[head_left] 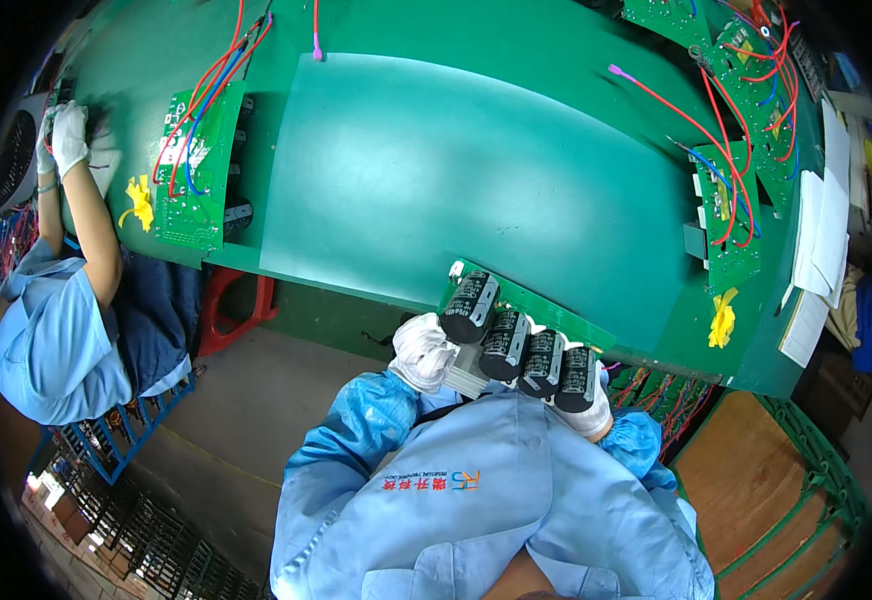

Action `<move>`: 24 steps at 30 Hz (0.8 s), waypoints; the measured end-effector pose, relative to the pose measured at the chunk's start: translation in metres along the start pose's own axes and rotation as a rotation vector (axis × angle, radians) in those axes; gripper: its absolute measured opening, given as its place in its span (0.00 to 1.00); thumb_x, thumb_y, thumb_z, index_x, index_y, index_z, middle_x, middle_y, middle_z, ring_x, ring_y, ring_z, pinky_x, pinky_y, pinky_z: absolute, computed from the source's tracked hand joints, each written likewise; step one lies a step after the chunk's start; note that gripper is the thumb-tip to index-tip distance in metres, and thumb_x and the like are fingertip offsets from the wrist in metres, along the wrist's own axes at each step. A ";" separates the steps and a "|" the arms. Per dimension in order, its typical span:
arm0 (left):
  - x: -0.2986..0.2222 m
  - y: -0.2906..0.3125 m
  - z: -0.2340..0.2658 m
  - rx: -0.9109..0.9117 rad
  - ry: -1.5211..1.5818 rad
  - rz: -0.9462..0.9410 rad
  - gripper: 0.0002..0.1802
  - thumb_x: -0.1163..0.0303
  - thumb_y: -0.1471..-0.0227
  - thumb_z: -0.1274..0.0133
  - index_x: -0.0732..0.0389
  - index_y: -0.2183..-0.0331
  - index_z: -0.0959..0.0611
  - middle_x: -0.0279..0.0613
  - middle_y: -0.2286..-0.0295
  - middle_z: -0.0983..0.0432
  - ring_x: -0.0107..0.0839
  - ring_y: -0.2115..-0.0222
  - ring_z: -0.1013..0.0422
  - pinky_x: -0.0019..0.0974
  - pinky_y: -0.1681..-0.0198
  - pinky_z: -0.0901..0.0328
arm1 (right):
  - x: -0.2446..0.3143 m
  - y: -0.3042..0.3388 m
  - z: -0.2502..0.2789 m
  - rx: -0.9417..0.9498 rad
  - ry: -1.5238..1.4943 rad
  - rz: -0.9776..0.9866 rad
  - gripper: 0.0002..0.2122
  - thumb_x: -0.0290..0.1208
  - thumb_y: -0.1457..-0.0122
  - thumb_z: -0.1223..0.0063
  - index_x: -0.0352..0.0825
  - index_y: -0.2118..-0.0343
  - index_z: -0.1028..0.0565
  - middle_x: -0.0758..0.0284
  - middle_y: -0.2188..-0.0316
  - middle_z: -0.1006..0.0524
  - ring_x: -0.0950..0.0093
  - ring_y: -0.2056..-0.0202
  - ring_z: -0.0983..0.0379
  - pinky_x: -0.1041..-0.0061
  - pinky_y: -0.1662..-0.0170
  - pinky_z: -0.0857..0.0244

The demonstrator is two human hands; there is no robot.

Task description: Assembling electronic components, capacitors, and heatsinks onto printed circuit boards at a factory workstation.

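Circuit board (541, 305), green, with four black cylinder capacitors (521, 350) in a row, sits low centre of the frame, tilted up at the near edge of the green table (516, 120). I've got it in both gloved hands: left hand (422, 350) wrapped round its left end, right hand (588, 408) under the right end, mostly hidden behind the capacitors, so I can't tell how its fingers close. My read: stiff board, top-heavy from the capacitors, solder side fragile, so hold by the edges, not by the cans. Cotton gloves may slip a bit.

Labels: each capacitor has a pale printed band down its side. Yellow tag (723, 322) hangs at the table edge right of centre, another yellow tag (140, 202) upper left beside a wired board (196, 170). White paper sheets (816, 250) stacked along the right edge. More boards with red and blue wires (731, 210) upper right. A co-worker's gloved hand (68, 135) rests far upper left.
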State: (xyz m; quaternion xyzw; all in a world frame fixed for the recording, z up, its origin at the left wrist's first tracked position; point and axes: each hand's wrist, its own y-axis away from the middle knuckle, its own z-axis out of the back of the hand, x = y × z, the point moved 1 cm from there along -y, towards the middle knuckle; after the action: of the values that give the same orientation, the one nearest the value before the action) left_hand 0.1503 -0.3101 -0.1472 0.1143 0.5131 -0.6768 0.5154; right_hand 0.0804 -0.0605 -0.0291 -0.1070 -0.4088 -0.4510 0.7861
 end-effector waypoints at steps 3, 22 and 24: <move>0.000 -0.002 0.001 0.003 0.023 -0.008 0.14 0.76 0.74 0.35 0.56 0.77 0.21 0.42 0.76 0.24 0.43 0.76 0.24 0.48 0.68 0.25 | -0.016 0.011 -0.011 0.073 -0.286 -0.165 0.16 0.23 0.55 0.40 0.34 0.59 0.23 0.59 0.67 0.22 0.55 0.66 0.24 0.59 0.64 0.31; -0.003 -0.017 0.003 0.005 -0.035 0.009 0.16 0.78 0.67 0.35 0.59 0.69 0.18 0.47 0.68 0.19 0.45 0.69 0.21 0.46 0.63 0.25 | 0.009 -0.013 0.002 0.062 -0.120 -0.105 0.18 0.29 0.46 0.44 0.31 0.52 0.26 0.58 0.66 0.24 0.57 0.67 0.25 0.59 0.65 0.32; -0.003 -0.012 0.001 0.048 -0.015 0.220 0.19 0.76 0.67 0.34 0.58 0.67 0.19 0.46 0.67 0.21 0.45 0.67 0.22 0.47 0.61 0.26 | 0.013 -0.016 0.005 0.057 -0.135 -0.098 0.18 0.29 0.46 0.43 0.31 0.52 0.26 0.58 0.66 0.24 0.58 0.67 0.25 0.60 0.65 0.32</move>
State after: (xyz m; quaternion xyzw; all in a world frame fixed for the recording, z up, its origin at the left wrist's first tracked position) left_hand 0.1427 -0.3100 -0.1379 0.1772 0.4774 -0.6288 0.5876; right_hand 0.0685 -0.0749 -0.0193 -0.0946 -0.4782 -0.4689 0.7365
